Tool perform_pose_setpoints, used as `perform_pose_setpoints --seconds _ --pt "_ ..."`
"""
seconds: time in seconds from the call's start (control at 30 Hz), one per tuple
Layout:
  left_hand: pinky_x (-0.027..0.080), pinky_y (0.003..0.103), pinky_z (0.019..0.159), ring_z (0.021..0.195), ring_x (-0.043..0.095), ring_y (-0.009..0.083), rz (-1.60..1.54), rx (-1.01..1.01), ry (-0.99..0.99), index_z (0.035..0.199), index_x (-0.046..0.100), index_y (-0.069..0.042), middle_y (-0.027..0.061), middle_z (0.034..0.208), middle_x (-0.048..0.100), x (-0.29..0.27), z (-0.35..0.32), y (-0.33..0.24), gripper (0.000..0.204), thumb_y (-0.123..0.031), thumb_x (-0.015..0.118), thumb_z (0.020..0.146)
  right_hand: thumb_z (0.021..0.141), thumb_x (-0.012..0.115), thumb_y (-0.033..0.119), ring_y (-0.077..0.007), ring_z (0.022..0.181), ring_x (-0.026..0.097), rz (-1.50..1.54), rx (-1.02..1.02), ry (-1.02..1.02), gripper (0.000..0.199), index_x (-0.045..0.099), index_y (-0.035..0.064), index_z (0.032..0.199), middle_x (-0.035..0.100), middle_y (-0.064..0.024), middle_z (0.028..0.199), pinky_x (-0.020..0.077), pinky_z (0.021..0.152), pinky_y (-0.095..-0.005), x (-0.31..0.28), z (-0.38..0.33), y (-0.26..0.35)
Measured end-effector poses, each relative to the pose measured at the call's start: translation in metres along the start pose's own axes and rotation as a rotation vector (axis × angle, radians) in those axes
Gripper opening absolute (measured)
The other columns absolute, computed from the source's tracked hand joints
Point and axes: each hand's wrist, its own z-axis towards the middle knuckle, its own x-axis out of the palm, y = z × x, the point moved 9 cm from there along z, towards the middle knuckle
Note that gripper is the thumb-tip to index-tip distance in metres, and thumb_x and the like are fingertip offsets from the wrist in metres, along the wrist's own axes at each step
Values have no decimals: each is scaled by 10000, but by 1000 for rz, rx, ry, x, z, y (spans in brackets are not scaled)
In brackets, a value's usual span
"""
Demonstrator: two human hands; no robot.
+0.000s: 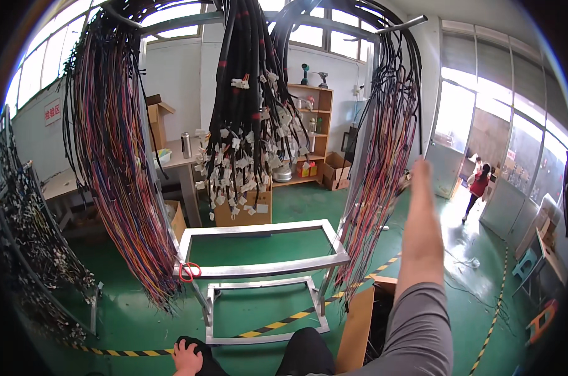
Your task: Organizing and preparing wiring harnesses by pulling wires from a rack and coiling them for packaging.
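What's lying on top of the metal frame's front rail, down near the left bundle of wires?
A pair of red-handled scissors lies on the metal frame, at the rail's left end. The hanging multicoloured wire bundle covers the rail's far-left corner, so anything there is hidden.

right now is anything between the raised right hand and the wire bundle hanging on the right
Nothing visible. The right hand reaches up beside the right wire bundle with only open air between them, though whether they touch cannot be told. The left hand rests low on a dark knee.

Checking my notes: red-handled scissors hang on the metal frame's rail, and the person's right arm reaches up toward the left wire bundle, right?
Not quite. In the head view the right hand reaches the right wire bundle. The scissors do hang on the metal frame.
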Motion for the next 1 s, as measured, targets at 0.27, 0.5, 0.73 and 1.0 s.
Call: perform_pose_setpoints --seconds 0.27,0.5,0.73,1.0 --pt "349 607 1173 1462 373 414 70 91 -91 1283 684 -207 114 1534 464 16 5 1 476 -367 771 843 1093 498 204 -229 772 611 371 121 323 187 518 53 985 560 -101 787 507 733 -383 44 -412 -105" --pt "427 445 1158 1386 539 340 -609 910 65 1356 611 -71 175 1447 595 -86 -4 -241 474 -168 751 913 1030 524 13 -169 762 656 715 210 769 23 537 30 1039 618 -63 790 529 675 -336 11 -636 33" --pt "503 323 850 925 621 163 -1014 1053 532 1452 526 -65 57 1037 658 -207 -62 -439 456 -345 541 1093 962 646 122 -372 1182 646 403 -379 1374 420 545 14 1356 666 -235 1249 498 1004 -440 -9 -707 81" --pt "538 332 803 807 654 210 -330 1061 649 1420 594 -182 138 945 671 -85 -128 -306 400 -177 600 1020 936 651 371 -280 1253 583 1843 563 998 738 411 -32 1506 567 -148 1401 481 1042 -476 -89 -471 121"
